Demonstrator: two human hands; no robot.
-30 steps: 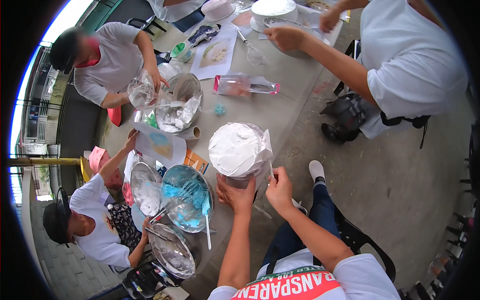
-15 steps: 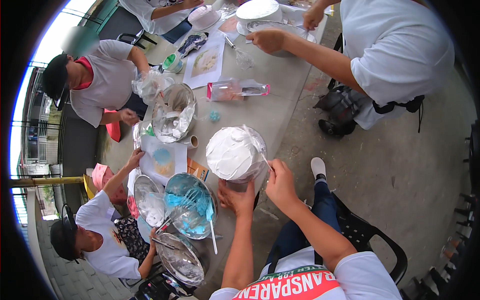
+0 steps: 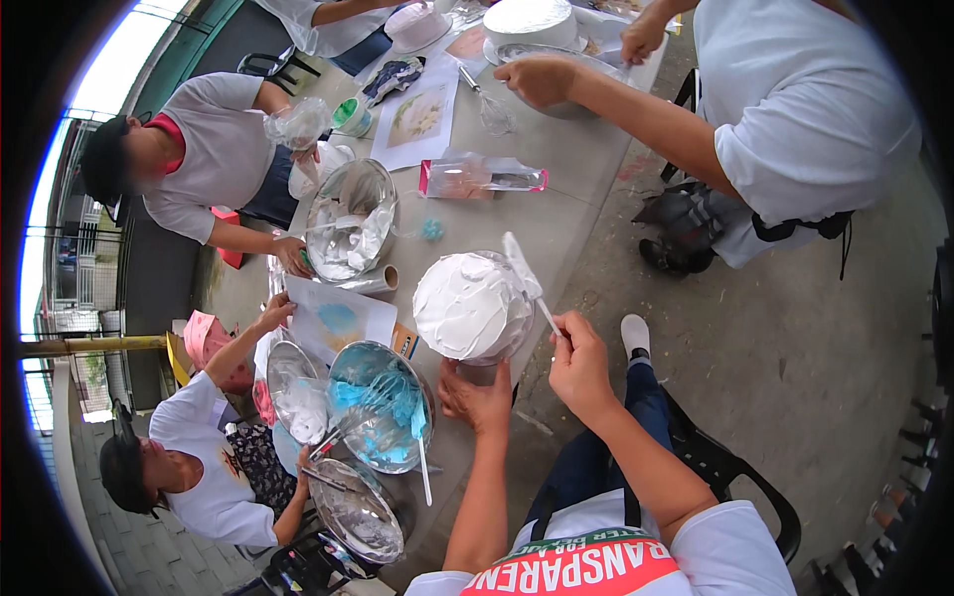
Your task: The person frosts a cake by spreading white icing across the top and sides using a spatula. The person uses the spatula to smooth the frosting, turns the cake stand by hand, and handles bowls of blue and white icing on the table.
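A round cake (image 3: 469, 306) with rough white icing stands near the table's front edge. My left hand (image 3: 480, 400) grips the near side of its base from below, with part of the fingers hidden under it. In my right hand (image 3: 581, 363) is the thin handle of a spatula (image 3: 523, 266), closed in the fingers. The spatula's blade is coated in white icing and tilts up beside the cake's right edge. I cannot tell whether the blade touches the icing.
Left of the cake sit metal bowls of blue icing (image 3: 373, 452) and white icing (image 3: 298, 397). Another bowl (image 3: 348, 258) stands farther off. A foil roll (image 3: 373, 281), a clear pink-edged package (image 3: 483, 179) and a whisk (image 3: 492, 109) lie around. Several people work along the table.
My right hand has drawn the spatula away from the cake's right side, and its iced blade now shows raised. My left hand stays at the base. A person opposite has lowered a hand to a bowl.
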